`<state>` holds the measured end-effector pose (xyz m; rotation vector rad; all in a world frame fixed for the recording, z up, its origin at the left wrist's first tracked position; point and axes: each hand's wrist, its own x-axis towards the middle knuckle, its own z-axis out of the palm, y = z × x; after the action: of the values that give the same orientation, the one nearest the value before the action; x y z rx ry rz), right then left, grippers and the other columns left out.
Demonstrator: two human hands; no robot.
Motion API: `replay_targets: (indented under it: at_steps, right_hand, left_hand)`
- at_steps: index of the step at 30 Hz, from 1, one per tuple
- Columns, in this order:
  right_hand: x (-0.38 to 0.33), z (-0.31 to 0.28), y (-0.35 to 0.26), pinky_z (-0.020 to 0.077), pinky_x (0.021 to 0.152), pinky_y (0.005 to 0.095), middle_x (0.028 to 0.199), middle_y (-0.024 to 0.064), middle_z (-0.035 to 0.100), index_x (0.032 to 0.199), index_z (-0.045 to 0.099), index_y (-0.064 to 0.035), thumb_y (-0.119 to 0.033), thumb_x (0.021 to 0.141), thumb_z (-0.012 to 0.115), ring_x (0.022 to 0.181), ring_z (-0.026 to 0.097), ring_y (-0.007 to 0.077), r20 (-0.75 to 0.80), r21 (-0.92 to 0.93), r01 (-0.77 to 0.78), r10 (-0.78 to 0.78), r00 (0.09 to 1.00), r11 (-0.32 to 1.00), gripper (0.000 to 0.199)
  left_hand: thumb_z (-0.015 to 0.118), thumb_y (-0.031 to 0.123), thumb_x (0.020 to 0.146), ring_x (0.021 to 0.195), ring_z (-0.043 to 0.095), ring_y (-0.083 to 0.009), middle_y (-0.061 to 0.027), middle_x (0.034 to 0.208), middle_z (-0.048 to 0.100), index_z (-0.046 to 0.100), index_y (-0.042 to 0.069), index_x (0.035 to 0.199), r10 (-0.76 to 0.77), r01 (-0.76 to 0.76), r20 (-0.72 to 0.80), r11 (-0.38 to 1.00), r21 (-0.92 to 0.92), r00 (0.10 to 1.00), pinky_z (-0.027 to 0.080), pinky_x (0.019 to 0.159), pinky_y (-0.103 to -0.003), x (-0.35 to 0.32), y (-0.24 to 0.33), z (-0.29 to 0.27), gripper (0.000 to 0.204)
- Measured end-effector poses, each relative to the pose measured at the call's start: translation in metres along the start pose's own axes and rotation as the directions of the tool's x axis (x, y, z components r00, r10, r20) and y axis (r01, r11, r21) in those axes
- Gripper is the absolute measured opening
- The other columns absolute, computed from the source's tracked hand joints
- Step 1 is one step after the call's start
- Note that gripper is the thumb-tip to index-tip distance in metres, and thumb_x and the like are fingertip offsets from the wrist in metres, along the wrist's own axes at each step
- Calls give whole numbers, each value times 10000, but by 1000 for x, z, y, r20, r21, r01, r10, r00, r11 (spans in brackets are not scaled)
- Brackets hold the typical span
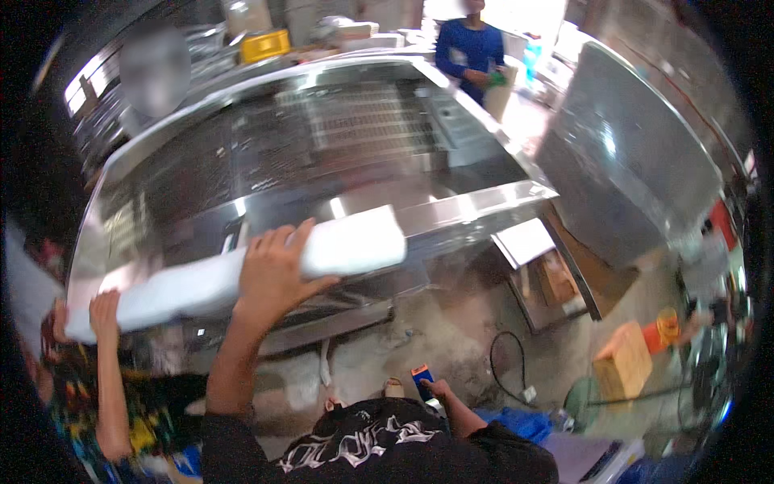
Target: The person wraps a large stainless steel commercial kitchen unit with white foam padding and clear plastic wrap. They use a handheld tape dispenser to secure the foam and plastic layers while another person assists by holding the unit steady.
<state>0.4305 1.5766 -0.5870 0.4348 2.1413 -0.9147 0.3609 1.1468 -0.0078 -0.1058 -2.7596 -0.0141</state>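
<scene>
My left hand [276,264] grips the right part of a long white roll [189,286] from above, fingers over its top and thumb spread along the near side. The roll slants up from lower left to right, over the near edge of a large metal cabinet body [476,206]. At its left end, a co-worker's hands [105,313] hold the same roll. Low in front of my body, my right hand [439,390] closes on a small blue boxy object with orange ends [422,381]; its exact kind is unclear.
A large grey panel [629,153] leans at the right. Near it stand an open box-like frame [548,278], a yellow-brown block [622,355] and a black cable [493,367] on the floor. A person in blue [472,52] stands beyond the cabinet; a yellow crate [265,46] sits behind.
</scene>
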Motion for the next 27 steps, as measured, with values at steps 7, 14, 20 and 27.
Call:
replay_targets:
  at_steps: [7,14,20,27]
  right_hand:
    - [-51,4,8,560,750,426,1027,239,756,1010,708,168,-669,788,792,904,736,299,-44,74,-129,133,990,989,870]
    - [-44,27,28,556,774,426,1034,226,754,1035,740,103,-702,770,788,892,725,306,-2,146,-253,256,967,956,849]
    - [-23,45,29,556,772,428,1032,186,762,1060,738,102,-640,790,810,889,713,269,10,149,-218,219,976,965,793]
    - [-20,51,40,542,744,423,1003,159,762,1036,740,108,-569,843,795,853,679,222,2,256,-82,84,996,963,706]
  left_hand:
    - [821,633,716,1028,643,-343,-169,1079,650,568,69,1353,61,-61,31,998,16,998,469,946,-493,21,-4,2,887]
    - [787,674,728,1009,650,-358,-176,1064,655,586,46,1318,64,-64,1,998,-13,998,472,924,-486,17,-11,7,884]
    - [799,662,709,1039,648,-388,-198,1092,654,579,60,1346,26,-25,39,999,-26,999,456,964,-541,13,-10,3,904]
    - [800,648,703,1114,625,-411,-219,1153,640,536,59,1402,-4,9,130,999,-41,991,431,1027,-573,18,-4,-6,951]
